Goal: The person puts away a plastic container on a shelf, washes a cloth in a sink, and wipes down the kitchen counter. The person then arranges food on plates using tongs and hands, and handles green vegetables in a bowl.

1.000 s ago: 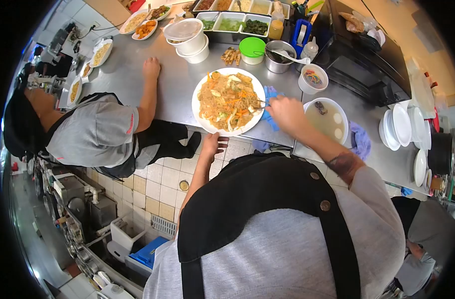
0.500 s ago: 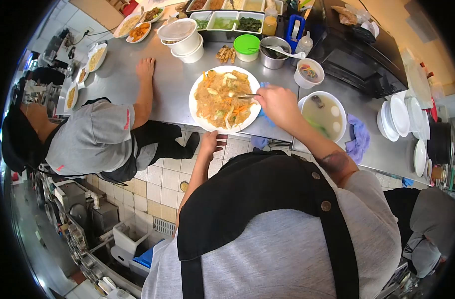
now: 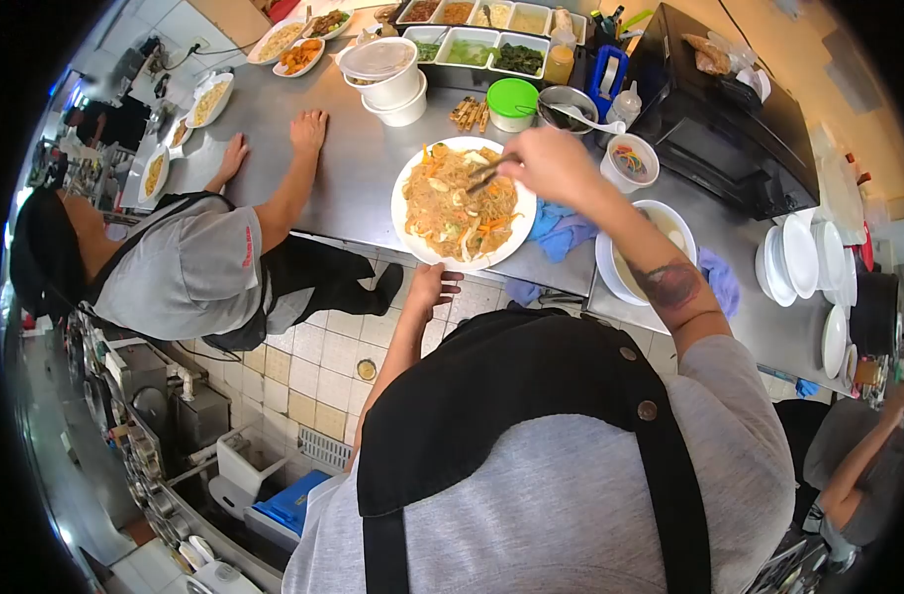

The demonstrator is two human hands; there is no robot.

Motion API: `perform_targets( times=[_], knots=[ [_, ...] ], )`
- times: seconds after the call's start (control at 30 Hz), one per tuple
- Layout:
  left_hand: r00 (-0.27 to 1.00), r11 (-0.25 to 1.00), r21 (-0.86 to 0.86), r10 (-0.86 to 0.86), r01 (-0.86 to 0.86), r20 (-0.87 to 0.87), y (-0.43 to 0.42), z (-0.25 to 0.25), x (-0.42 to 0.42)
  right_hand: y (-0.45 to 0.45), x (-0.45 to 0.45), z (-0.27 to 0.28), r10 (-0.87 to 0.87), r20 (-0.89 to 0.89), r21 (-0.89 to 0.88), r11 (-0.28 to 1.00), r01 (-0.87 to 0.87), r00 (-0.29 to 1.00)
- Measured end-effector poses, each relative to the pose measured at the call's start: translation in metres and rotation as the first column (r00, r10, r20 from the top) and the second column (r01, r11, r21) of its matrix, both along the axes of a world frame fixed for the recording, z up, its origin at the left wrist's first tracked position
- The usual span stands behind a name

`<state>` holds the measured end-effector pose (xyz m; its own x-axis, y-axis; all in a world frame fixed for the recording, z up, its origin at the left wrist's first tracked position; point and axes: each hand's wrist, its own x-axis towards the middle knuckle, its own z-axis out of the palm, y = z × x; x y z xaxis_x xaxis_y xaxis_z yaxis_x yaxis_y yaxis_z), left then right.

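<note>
My right hand (image 3: 553,166) is closed around metal tongs (image 3: 491,174), whose tips are over a heap of stir-fried noodles (image 3: 462,213) with orange strips and pale pieces in it. The noodles lie on a round white plate (image 3: 404,220) near the front edge of the steel counter. Close against the plate's near rim is my left hand (image 3: 434,289), fingers apart; whether it bears any of the plate's weight I cannot tell. My right forearm partly covers a white bowl of soup (image 3: 610,259). A purple-blue cloth (image 3: 561,230) lies between bowl and plate.
Behind the plate stand stacked white tubs (image 3: 387,84), a green-lidded tub (image 3: 512,97) and a metal pot (image 3: 568,107) with a ladle. A black microwave (image 3: 714,129) is at right, beside white dishes (image 3: 798,255). At left, a co-worker (image 3: 190,243) rests both hands on the counter (image 3: 264,109).
My right hand has lifted slightly and turned, with the tongs shifting over the noodles. The view has shifted a little. The co-worker's second hand now shows on the counter.
</note>
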<state>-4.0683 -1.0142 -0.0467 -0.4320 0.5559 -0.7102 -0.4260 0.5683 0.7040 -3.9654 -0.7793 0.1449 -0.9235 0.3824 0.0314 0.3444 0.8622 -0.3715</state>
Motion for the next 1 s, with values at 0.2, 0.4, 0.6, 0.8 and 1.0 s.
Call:
perform_targets(
  times=[0.2,0.4,0.6,0.8,1.0],
  knots=[
    [1.0,1.0,0.008,0.024,-0.024,0.011,-0.001,-0.002,0.001,0.054,-0.022,-0.064,-0.224,-0.029,0.109,0.968,0.226,0.974],
    [1.0,0.999,0.019,0.029,-0.029,0.0,-0.001,0.001,0.002,0.048,-0.023,-0.077,-0.247,-0.113,0.043,0.966,0.253,0.962],
    [1.0,1.0,0.011,0.021,-0.02,-0.006,-0.001,0.001,0.003,0.028,-0.044,-0.019,0.019,-0.137,0.016,1.0,-0.017,0.99],
    [1.0,0.999,0.021,0.028,-0.028,0.006,-0.002,-0.003,0.002,0.033,-0.092,-0.056,0.05,0.188,0.017,0.998,-0.054,0.981],
    [0.999,0.999,0.019,0.031,-0.031,0.01,-0.002,-0.001,0.002,0.046,-0.092,-0.011,0.062,0.236,-0.098,0.994,-0.04,0.97]
  ],
)
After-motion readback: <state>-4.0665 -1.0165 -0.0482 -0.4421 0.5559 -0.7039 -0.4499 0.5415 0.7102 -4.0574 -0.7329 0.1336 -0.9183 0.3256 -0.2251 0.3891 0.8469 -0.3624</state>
